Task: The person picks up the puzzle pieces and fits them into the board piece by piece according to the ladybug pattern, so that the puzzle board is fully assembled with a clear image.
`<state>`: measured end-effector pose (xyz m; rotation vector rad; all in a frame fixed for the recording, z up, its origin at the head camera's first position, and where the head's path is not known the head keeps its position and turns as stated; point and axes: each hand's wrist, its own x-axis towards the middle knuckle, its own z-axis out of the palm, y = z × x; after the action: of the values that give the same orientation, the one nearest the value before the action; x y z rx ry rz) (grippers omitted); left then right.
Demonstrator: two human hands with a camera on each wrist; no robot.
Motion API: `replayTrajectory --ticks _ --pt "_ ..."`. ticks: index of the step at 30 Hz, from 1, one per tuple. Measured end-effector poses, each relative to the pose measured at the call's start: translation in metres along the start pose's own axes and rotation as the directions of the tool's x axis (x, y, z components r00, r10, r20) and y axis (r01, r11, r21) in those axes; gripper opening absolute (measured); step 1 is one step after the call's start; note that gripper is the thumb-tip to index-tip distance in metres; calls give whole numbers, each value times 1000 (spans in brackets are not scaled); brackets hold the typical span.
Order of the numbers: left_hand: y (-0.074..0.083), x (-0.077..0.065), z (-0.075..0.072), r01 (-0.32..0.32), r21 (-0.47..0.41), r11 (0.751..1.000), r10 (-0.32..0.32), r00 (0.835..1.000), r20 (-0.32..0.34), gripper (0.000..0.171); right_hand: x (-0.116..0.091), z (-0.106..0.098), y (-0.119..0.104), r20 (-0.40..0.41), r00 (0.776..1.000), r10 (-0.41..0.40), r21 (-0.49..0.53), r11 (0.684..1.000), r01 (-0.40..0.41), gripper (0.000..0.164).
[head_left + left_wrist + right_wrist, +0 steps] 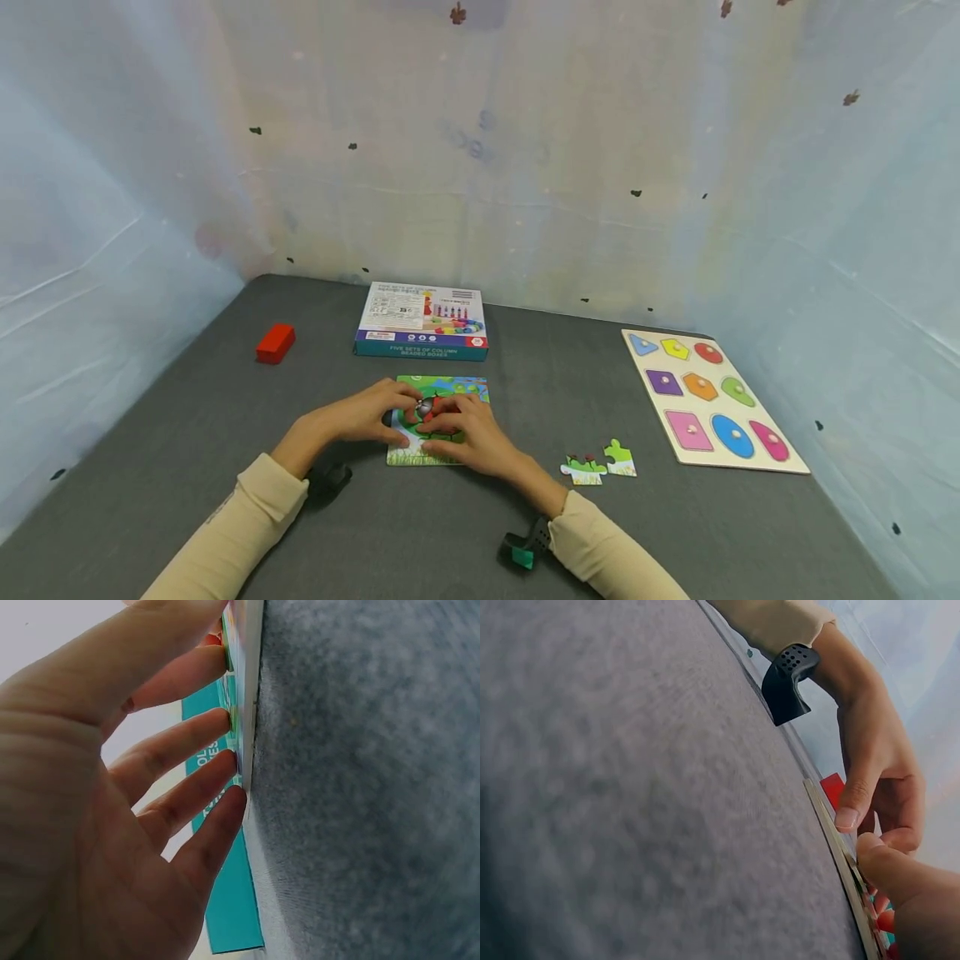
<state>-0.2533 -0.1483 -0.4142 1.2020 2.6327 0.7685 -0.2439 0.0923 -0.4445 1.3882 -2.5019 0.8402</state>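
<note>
A jigsaw puzzle (442,385) with a red ladybug picture lies flat in its thin tray on the grey table. My left hand (371,412) reaches in from the left. Its fingers are loosely spread, and in the left wrist view their fingertips (238,796) touch the puzzle's edge and face. Over the ladybug, my right hand (468,433) arches with curved fingers and thumb about a puzzle piece (853,862), which stands slightly raised from the tray in the right wrist view. The hand hides much of that piece and the puzzle's lower right part.
Two loose puzzle pieces (585,469) lie to the right of my right hand. A beaded-column game box (420,321) is behind the puzzle. At the far left sits a red block (275,343). A wooden shape board (716,400) with knobbed pieces lies at the right.
</note>
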Motion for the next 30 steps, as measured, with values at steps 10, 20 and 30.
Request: replayTrajectory --ticks 10,20,30 --pt "1 0 1 -22 21 1000 22 999 -29 24 3 6 -3 -63 997 52 -32 998 -54 27" --pt "5 1 2 -9 59 998 10 1000 -11 46 2 6 -5 -46 997 64 -92 993 -68 26" --pt "9 2 7 35 144 989 -34 999 -7 51 2 2 -12 2 992 125 -210 970 -121 31"
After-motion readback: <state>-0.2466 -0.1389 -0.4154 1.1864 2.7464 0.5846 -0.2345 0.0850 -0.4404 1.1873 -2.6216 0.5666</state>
